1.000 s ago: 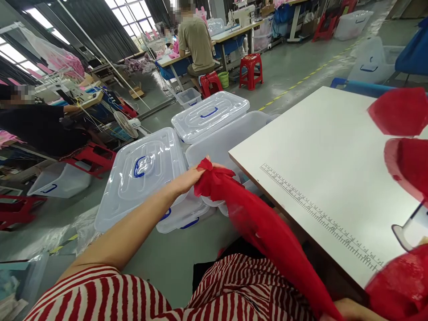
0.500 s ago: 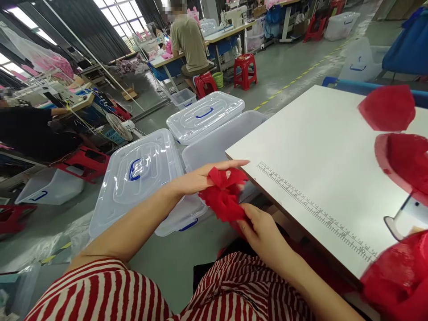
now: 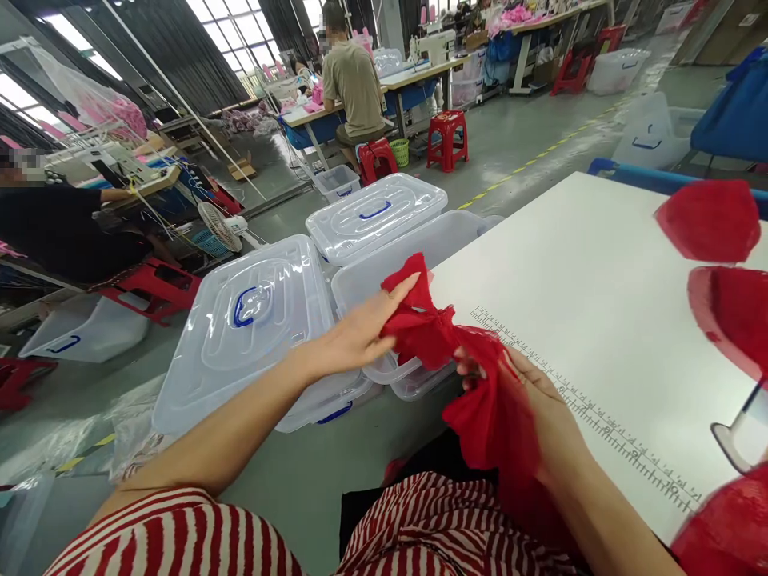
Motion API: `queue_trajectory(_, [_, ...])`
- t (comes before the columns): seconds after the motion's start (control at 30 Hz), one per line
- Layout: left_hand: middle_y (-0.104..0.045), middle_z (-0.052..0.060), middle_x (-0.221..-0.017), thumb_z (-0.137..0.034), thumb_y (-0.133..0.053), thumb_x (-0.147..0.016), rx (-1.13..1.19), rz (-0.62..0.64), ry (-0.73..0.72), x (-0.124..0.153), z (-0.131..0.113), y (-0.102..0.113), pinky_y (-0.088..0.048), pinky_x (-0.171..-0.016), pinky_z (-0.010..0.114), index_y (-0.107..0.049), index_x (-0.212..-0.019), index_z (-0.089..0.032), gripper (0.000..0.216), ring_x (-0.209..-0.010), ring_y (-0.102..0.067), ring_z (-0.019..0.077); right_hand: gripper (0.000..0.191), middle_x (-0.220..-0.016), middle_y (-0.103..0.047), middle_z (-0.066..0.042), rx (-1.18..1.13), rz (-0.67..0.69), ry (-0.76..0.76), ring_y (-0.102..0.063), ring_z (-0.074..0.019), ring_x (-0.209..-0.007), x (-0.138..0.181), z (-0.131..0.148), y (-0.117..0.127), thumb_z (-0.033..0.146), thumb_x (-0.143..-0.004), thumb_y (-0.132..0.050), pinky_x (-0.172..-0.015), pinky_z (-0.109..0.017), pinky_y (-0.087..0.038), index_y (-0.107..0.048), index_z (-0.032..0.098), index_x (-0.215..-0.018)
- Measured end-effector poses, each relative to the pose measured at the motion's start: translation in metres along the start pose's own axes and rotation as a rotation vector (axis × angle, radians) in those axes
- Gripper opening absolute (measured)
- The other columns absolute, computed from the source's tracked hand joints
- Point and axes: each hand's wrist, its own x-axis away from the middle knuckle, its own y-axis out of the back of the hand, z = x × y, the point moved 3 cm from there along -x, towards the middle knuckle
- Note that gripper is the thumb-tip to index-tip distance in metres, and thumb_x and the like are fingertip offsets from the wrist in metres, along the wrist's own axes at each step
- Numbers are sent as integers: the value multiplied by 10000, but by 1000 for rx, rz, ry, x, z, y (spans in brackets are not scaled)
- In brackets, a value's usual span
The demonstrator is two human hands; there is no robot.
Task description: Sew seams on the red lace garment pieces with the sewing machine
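A length of thin red fabric (image 3: 492, 404) is bunched in front of me at the corner of the white table (image 3: 552, 248). My left hand (image 3: 360, 336), slightly blurred, grips the upper left end between thumb and fingers. My right hand (image 3: 543, 400) pinches the fabric farther right, its fingers partly covered by the folds. Between the hands the cloth is gathered into a narrow twist, and its loose part hangs down toward my lap. A ruler scale (image 3: 570, 392) is marked along the table's near edge.
Red fabric pieces (image 3: 711, 220) and a red heap (image 3: 726, 528) lie on the table's right side. Lidded clear bins (image 3: 252, 352) and an open bin (image 3: 396, 268) stand left of it. A red stool (image 3: 447, 140) and two seated people are beyond.
The bunched fabric has been drawn out longer between my hands. My right hand has moved right and up over the table edge. Some cloth now hangs below it.
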Motion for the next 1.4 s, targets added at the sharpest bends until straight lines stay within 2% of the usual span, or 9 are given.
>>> queue_trajectory(0.1, [-300,130,-1541,-365,-677,-825,183,40,74,4,-16,-21,-436,-1056,435,-55,-1545,-272,955,-1329,-427,304,315,-768,-563,-21,267,112,47,-481,-149,-668,3,2,-10,512,-924,-501,-602,-272,-428,-599,220,-856])
queue_trajectory(0.3, [-437,137,-1446,-159,-425,-917,84,-148,84,7,-7,-45,-455,-1028,442,-163,-1515,-237,658,-1262,-502,261,341,-658,-400,42,595,300,178,-345,-100,-574,9,9,-31,449,-927,-509,-506,-233,-324,-396,216,-705])
queue_trajectory(0.43, [-585,101,-1272,-124,-332,-924,-226,-285,-111,8,3,-29,-496,-948,406,-202,-1507,-257,612,-1109,-594,236,303,-612,-347,69,633,272,173,-306,-86,-524,2,3,-26,391,-903,-552,-456,-226,-274,-373,226,-723])
queue_trajectory(0.67, [-499,147,-1406,-178,-385,-952,-371,-557,-154,1,12,2,-421,-1045,429,-15,-1542,-235,699,-1245,-522,266,170,-683,-449,39,696,281,282,-414,-114,-581,-4,1,-28,316,-961,-437,-518,-242,-369,-449,230,-815])
queue_trajectory(0.87, [-298,118,-1558,-127,-370,-932,-433,-495,-35,-8,13,-1,-427,-1042,415,53,-1541,-265,755,-1324,-448,260,126,-1371,-458,-72,714,263,456,-471,-206,-1226,-7,11,-23,248,-961,-427,-946,-345,-453,-551,253,-942])
queue_trajectory(1.0, [-241,159,-1572,-213,-504,-909,-501,-458,-103,-9,-5,-2,-356,-1089,469,58,-1541,-211,846,-1364,-381,324,106,-1504,-352,-84,735,277,475,-459,-236,-1275,-15,6,-22,235,-920,-496,-965,-379,-459,-584,244,-978])
queue_trajectory(1.17, [-445,158,-1442,-383,-505,-938,-457,-367,-102,-18,-13,3,-384,-1052,457,-122,-1539,-207,733,-1250,-488,331,180,-1054,-676,-97,451,221,233,-635,-197,-813,-24,0,-32,368,-907,-532,-742,-362,-524,-588,217,-987])
queue_trajectory(1.27, [-590,150,-1233,-443,-547,-911,-339,-249,173,-23,-1,8,-464,-923,433,-247,-1511,-216,708,-1055,-599,327,284,-788,-672,-50,104,165,-15,-557,-149,-597,-26,-4,-34,470,-889,-546,-586,-306,-486,-596,198,-955])
queue_trajectory(1.4, [-570,145,-1230,-475,-720,-755,82,-43,446,-19,20,-5,-506,-744,365,-150,-1533,-238,994,-844,-634,250,295,-632,-548,4,13,68,-13,-418,-119,-538,-28,-5,-27,479,-841,-617,-492,-262,-360,-636,189,-891])
